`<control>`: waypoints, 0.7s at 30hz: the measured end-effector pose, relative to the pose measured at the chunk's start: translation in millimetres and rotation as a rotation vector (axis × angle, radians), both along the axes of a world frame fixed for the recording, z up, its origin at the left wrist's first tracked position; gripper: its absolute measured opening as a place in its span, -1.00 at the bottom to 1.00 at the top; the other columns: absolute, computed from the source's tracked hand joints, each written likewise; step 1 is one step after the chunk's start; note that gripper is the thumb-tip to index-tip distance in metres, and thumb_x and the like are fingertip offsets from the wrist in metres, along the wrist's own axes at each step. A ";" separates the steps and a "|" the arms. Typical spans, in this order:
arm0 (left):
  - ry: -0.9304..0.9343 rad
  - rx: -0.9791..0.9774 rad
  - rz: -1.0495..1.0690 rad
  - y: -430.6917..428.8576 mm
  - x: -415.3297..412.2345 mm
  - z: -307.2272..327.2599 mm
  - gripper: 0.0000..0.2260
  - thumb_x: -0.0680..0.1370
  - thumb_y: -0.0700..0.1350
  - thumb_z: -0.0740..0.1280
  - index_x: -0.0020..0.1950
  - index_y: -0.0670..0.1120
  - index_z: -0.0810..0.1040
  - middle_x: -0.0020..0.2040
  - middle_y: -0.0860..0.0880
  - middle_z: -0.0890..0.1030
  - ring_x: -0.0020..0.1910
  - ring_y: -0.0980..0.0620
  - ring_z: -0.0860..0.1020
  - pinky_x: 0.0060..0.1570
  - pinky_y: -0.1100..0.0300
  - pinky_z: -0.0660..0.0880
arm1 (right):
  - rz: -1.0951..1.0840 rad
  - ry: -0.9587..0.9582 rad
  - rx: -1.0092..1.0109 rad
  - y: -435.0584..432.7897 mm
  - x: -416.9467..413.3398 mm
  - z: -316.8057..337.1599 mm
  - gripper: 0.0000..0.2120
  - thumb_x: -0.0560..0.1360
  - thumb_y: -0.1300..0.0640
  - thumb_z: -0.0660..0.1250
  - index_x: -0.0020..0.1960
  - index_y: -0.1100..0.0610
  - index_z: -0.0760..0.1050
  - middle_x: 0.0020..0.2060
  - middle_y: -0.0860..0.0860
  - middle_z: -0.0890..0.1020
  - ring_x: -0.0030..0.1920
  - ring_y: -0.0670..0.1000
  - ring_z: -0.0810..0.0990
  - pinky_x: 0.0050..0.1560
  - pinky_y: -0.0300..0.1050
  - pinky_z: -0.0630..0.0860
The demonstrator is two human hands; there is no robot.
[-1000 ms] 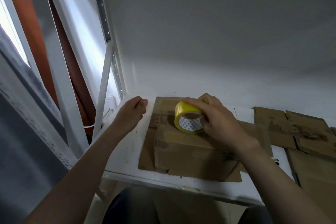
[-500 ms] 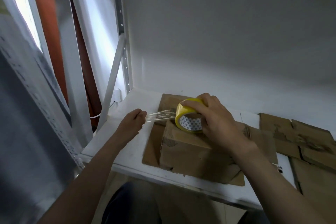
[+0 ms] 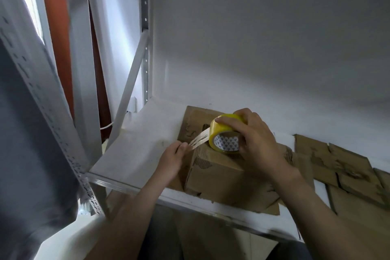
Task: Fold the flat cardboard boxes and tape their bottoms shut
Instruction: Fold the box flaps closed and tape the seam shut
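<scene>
The right hand [image 3: 256, 143] gripped a yellow tape roll [image 3: 221, 130] atop a brown cardboard box [image 3: 217, 177]; the left hand [image 3: 172, 158] pinched its clear strip [image 3: 199, 140]. The core print [image 3: 225, 143], perhaps triangles, was unreadable.

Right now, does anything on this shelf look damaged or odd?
Yes. The strip of tape pulled from the yellow roll looks streaky and split into strands rather than one smooth band. The box under the roll has its outer paper torn, exposing corrugation, and the flat cardboard to the right is scuffed too.
</scene>
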State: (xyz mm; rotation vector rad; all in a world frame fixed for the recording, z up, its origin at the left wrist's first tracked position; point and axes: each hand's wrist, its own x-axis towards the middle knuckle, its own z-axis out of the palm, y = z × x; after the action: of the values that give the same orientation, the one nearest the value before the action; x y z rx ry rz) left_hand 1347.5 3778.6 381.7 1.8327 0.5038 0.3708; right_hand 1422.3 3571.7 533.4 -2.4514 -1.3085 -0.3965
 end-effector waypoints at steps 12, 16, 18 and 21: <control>0.060 0.119 -0.013 -22.0 0.7 -7.0 -0.73 0.67 0.19 0.10 -0.13 0.10 0.39 -0.26 0.12 0.53 -0.32 0.26 0.52 -0.41 0.35 0.29 | -0.057 0.072 0.064 2.4 -10.2 -7.7 -0.37 0.50 0.35 0.39 0.42 -0.17 0.43 0.36 0.09 0.39 0.30 0.19 0.39 0.22 0.21 0.52; 0.198 0.148 -0.046 -12.8 -4.5 -3.1 -0.72 0.68 0.20 0.13 0.07 -0.01 0.39 -0.15 0.03 0.56 -0.21 0.10 0.56 -0.34 0.20 0.36 | -0.052 0.071 0.069 0.5 -7.9 -9.4 -0.31 0.48 0.38 0.38 0.42 -0.22 0.38 0.36 0.07 0.38 0.29 0.19 0.40 0.19 0.21 0.54; 0.133 0.163 -0.042 -9.7 -10.0 6.0 -0.80 0.69 0.14 0.15 0.13 0.03 0.39 -0.05 0.08 0.57 -0.08 0.10 0.58 -0.24 0.25 0.43 | -0.036 0.070 0.075 0.3 -5.9 -11.1 -0.27 0.47 0.41 0.38 0.41 -0.26 0.34 0.35 0.05 0.37 0.29 0.18 0.40 0.17 0.20 0.55; -0.157 0.052 -0.086 -10.9 -19.4 36.3 -0.75 0.64 0.24 0.18 0.28 0.22 0.37 0.17 0.30 0.50 0.23 0.26 0.49 -0.01 0.42 0.42 | -0.007 0.119 0.113 0.5 -0.9 -13.8 -0.23 0.49 0.44 0.31 0.41 -0.31 0.26 0.36 -0.04 0.30 0.30 0.03 0.34 0.21 0.05 0.56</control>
State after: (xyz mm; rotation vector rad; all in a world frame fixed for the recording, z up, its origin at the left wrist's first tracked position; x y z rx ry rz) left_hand 1328.1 3767.7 418.1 1.8512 0.3086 0.4688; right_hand 1421.4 3572.2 519.5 -2.3490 -1.1957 -0.3117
